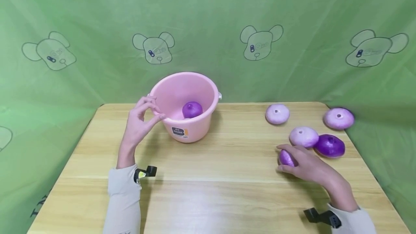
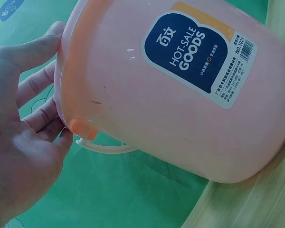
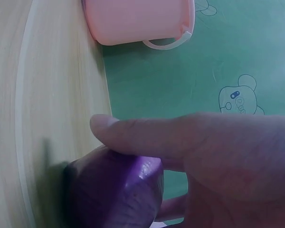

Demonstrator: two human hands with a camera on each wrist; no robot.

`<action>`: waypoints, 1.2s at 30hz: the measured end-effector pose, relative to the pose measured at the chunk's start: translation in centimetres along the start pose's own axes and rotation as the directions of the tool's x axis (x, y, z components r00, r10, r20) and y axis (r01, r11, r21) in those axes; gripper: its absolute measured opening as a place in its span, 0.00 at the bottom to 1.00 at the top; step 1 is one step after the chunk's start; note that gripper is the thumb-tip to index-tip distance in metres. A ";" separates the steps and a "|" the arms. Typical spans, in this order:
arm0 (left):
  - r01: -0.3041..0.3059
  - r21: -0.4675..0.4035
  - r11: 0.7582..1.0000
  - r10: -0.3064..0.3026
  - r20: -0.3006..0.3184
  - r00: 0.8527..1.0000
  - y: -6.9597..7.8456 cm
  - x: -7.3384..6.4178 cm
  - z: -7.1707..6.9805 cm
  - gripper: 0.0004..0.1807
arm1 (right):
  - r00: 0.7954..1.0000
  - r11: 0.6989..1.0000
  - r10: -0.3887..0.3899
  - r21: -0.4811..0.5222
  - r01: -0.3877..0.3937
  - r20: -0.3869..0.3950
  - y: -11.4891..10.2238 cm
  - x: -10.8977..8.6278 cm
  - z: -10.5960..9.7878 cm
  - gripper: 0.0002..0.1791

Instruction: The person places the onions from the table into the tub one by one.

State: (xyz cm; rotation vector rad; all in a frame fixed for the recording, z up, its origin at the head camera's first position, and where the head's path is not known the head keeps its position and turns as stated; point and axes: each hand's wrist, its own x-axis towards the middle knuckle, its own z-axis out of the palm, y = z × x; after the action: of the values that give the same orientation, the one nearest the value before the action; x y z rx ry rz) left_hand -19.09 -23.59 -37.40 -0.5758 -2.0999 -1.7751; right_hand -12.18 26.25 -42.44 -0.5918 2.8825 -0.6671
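Observation:
My left hand (image 1: 137, 124) holds the near-left rim of a pink bucket (image 1: 191, 131), fingers and thumb along the edge. In the left wrist view, the bucket's label (image 2: 199, 52) and part of its white handle (image 2: 107, 147) show. One purple onion (image 1: 192, 109) lies inside the bucket. On the right of the table, my right hand (image 1: 307, 163) grips another purple onion (image 1: 286, 158) between thumb and fingers. Its skin shows dark and shiny in the right wrist view (image 3: 118, 190), and the hand hides part of it.
Beyond the right hand lie a pale onion (image 1: 303, 136) and a dark purple onion (image 1: 329, 146), side by side. Farther back are two more pale onions (image 1: 277, 114) (image 1: 338, 118). The wooden table (image 1: 201, 190) meets a green cloth backdrop (image 1: 208, 21) behind.

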 end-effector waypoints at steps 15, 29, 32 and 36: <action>0.007 0.000 1.000 -0.007 0.005 1.000 0.3 0.2 0.1 0.09 | 0.998 0.999 0.053 0.003 -0.053 -0.044 -0.8 0.7 -0.4 0.35; 0.001 -0.006 1.000 -0.001 0.005 1.000 0.2 0.1 0.0 0.09 | 0.997 0.998 0.049 0.051 -0.046 -0.058 -1.9 2.3 -1.4 0.29; 0.004 -0.004 1.000 -0.004 0.004 1.000 0.1 0.1 0.0 0.09 | 0.996 0.997 0.054 0.058 -0.050 -0.067 -2.2 2.6 -1.8 0.30; 0.005 -0.005 1.000 -0.005 0.007 1.000 0.1 0.0 0.0 0.09 | 0.995 0.996 0.063 0.065 -0.058 -0.072 -2.4 2.8 -2.2 0.33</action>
State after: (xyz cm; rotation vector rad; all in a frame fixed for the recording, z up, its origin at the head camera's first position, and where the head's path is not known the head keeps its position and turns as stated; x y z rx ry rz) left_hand -19.05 -23.56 -37.26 -0.5802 -2.1036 -1.7841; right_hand -14.33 24.04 -39.54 -0.4794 2.9213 -0.7835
